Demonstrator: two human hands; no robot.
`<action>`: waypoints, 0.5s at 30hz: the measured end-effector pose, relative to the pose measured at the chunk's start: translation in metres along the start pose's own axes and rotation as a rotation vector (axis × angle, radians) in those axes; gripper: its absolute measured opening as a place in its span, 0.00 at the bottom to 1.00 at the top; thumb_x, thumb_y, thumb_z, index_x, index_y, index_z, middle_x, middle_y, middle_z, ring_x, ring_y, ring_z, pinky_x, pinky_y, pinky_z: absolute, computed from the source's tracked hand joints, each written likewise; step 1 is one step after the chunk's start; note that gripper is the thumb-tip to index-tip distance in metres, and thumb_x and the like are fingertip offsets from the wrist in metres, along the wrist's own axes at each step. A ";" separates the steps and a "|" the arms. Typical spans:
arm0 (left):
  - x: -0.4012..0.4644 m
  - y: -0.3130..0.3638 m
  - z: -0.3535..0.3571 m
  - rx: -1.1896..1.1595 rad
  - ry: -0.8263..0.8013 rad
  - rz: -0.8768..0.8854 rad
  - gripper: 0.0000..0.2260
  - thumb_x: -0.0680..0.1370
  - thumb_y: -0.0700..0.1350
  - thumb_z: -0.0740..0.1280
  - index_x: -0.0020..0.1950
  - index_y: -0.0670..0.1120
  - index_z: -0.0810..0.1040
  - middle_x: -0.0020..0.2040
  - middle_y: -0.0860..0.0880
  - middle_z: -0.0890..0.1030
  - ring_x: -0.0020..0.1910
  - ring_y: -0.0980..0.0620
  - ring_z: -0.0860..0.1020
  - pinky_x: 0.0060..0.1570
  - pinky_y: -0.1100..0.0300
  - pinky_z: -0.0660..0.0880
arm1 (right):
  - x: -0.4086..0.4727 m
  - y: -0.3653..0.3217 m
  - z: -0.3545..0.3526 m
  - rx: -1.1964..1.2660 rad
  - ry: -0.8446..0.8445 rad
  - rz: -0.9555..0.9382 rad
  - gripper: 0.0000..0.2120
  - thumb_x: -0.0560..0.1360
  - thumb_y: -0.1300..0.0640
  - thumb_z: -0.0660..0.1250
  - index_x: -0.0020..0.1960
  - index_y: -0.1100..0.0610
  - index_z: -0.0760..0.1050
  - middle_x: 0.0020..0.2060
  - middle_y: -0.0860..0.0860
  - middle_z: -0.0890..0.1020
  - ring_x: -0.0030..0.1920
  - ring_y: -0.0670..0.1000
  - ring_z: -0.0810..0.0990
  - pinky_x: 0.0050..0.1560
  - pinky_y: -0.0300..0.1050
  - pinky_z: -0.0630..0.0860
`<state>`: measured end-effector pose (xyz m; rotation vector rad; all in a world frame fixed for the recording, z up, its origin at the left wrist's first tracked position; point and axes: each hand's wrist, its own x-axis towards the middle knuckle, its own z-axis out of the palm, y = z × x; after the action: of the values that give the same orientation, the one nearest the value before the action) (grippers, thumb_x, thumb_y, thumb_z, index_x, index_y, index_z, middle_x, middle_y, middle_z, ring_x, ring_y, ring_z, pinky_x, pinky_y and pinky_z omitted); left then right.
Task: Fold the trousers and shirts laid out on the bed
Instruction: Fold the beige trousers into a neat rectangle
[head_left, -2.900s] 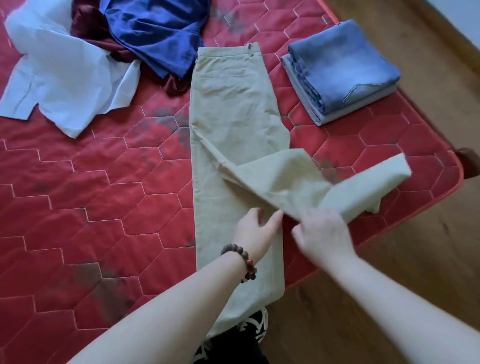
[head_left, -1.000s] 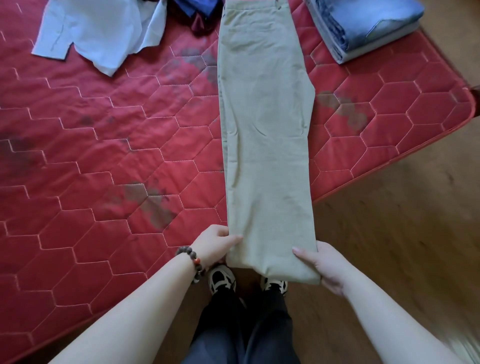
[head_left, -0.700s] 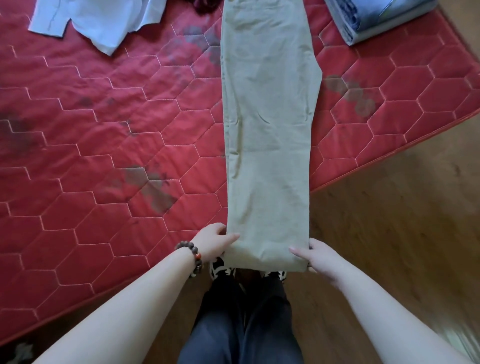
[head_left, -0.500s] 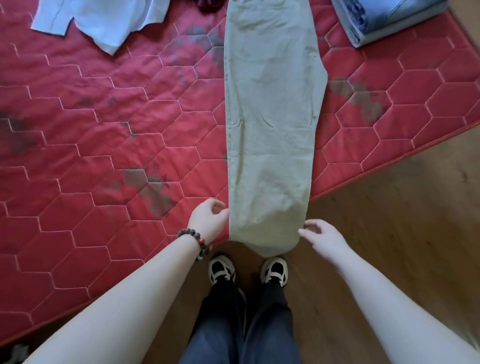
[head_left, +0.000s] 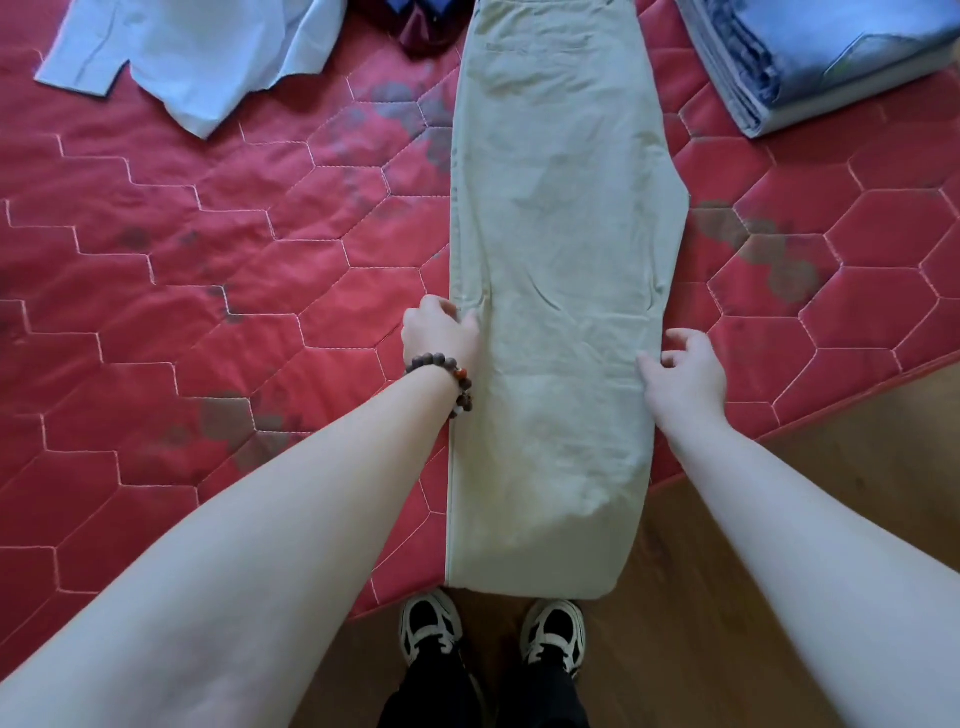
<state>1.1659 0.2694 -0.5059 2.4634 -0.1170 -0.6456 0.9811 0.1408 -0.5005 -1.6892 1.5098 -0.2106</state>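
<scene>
Fingers (head_left: 441, 312) of the left hand (head_left: 441, 338) curl onto one edge of the trousers (head_left: 561, 260) lying lengthwise on the bed (head_left: 208, 312), right hand (head_left: 685, 374) loosely spread at the other; best to grip both edges level, so the legs fold squarely toward the waistband beyond.

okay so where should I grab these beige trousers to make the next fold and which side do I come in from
Probably at the hem end of the beige trousers, the part overhanging the mattress edge near your feet. They lie leg on leg in a long strip, so take its two corners from either side, left hand and right hand, and carry them up toward the waistband.
</scene>
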 end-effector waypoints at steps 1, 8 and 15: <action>0.004 0.003 0.001 0.007 -0.008 -0.008 0.10 0.77 0.53 0.65 0.52 0.48 0.76 0.58 0.45 0.75 0.57 0.45 0.76 0.53 0.55 0.73 | 0.004 0.000 0.002 0.021 0.002 0.017 0.19 0.75 0.55 0.68 0.64 0.58 0.71 0.50 0.54 0.82 0.52 0.55 0.80 0.57 0.55 0.75; 0.018 0.010 -0.007 0.075 -0.085 -0.030 0.11 0.76 0.48 0.65 0.35 0.46 0.72 0.39 0.46 0.78 0.41 0.44 0.76 0.33 0.59 0.68 | 0.010 -0.004 0.007 -0.017 0.007 -0.016 0.07 0.77 0.55 0.64 0.48 0.59 0.75 0.40 0.53 0.80 0.44 0.57 0.78 0.42 0.46 0.70; 0.014 -0.011 -0.004 0.079 -0.003 0.037 0.08 0.79 0.50 0.62 0.46 0.46 0.74 0.44 0.51 0.76 0.44 0.49 0.74 0.43 0.60 0.65 | 0.015 -0.008 0.011 -0.058 -0.011 0.035 0.13 0.75 0.54 0.67 0.47 0.66 0.77 0.39 0.58 0.80 0.42 0.59 0.77 0.42 0.50 0.71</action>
<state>1.1795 0.2776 -0.5151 2.5303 -0.1920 -0.6396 0.9973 0.1326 -0.5082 -1.7055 1.5492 -0.1406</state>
